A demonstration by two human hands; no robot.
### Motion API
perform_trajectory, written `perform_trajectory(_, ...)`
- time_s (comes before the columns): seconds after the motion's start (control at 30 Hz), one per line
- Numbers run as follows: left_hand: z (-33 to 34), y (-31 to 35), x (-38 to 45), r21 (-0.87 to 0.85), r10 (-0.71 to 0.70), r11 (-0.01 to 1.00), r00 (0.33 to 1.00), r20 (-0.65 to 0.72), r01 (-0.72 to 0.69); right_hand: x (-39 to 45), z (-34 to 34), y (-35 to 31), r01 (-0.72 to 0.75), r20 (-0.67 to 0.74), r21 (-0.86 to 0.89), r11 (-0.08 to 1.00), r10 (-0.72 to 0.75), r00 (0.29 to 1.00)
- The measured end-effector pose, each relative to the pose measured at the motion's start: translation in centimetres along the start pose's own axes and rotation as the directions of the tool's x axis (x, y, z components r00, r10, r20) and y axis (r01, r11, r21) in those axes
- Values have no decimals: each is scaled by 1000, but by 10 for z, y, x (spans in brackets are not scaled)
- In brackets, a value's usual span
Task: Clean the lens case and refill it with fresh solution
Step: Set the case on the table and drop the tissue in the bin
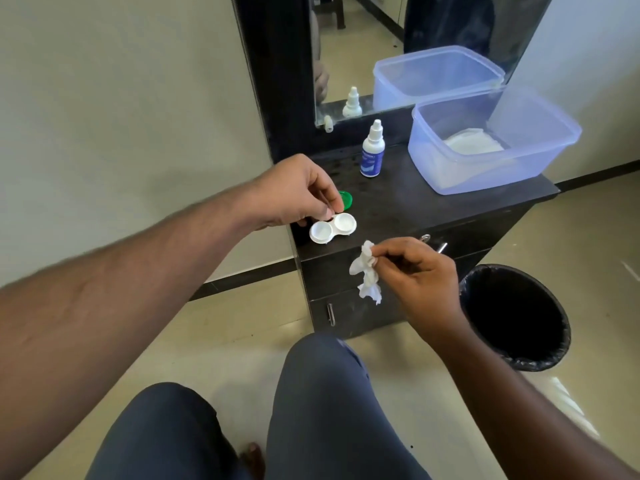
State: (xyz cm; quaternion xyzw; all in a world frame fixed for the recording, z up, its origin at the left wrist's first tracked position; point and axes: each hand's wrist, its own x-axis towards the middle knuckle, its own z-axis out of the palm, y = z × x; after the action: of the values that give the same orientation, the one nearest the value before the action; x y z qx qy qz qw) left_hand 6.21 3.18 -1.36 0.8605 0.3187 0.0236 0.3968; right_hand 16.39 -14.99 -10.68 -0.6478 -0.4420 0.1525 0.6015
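Pinching white lens case [332, 227] w/ left hand [294, 194], crumpled tissue [367, 271] w/ right hand [420, 275]; bottle [372, 152] label unreadable.

left hand [298, 192] pinches lens case [332, 228] at cabinet [415, 209] front-left corner | right hand [420, 275] pinches crumpled tissue [367, 271] | bottle [372, 152] upright near back edge

1. The middle of the dark counter [408, 206] lies bare between the lens case [333, 227] and the plastic tub [491, 147].
2. The solution bottle [372, 150] stands upright at the back, just left of the tub, before the mirror [349, 46].
3. The green cap [347, 199] lies just behind the case, by the left hand [294, 195].
4. The tub fills the counter's right rear corner.
5. The bin [516, 317] stands on the floor just right of the counter, below the right hand [419, 275] and its tissue [367, 271].
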Motion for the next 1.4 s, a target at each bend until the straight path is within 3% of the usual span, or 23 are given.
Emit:
perform_trajectory(0.13, -6, 7, 1, 93, 18, 996, 998, -56, -13, -3, -1, 11, 3, 15, -36, 999, -3, 1000)
perform_trajectory(0.27, 7, 28, -5, 241, 211, 959, 945, -250, -150, -7, -13, 21, -4, 11, -75, 997, 5, 1000)
perform_trajectory(0.4, 63, 48, -1, 421, 520, 798, 846, -119, -432, -13, -42, 41, -26, -17, -128, 991, 24, 1000)
perform_trajectory(0.6, 128, 77, 39, 513, 625, 680, 780, -30, -524, -34, -114, 95, -161, -131, -278, 947, 129, 983)
perform_trajectory(0.77, 160, 76, 63, 566, 759, 557, 649, -50, -608, -45, -177, 154, -323, -202, -452, 831, 257, 945)
perform_trajectory(0.93, 171, 72, 75, 572, 813, 542, 558, -170, -616, -40, -212, 203, -394, -133, -587, 707, 396, 908)
perform_trajectory(1.03, 173, 75, 75, 541, 792, 590, 560, -244, -599, -40, -217, 238, -410, -133, -641, 649, 432, 892)
perform_trajectory(1.33, 177, 74, 78, 544, 783, 608, 552, -288, -579, -72, -200, 325, -688, -252, -528, 499, 681, 687)
perform_trajectory(1.4, 178, 74, 78, 542, 782, 611, 547, -299, -577, -76, -196, 331, -709, -272, -516, 481, 692, 668)
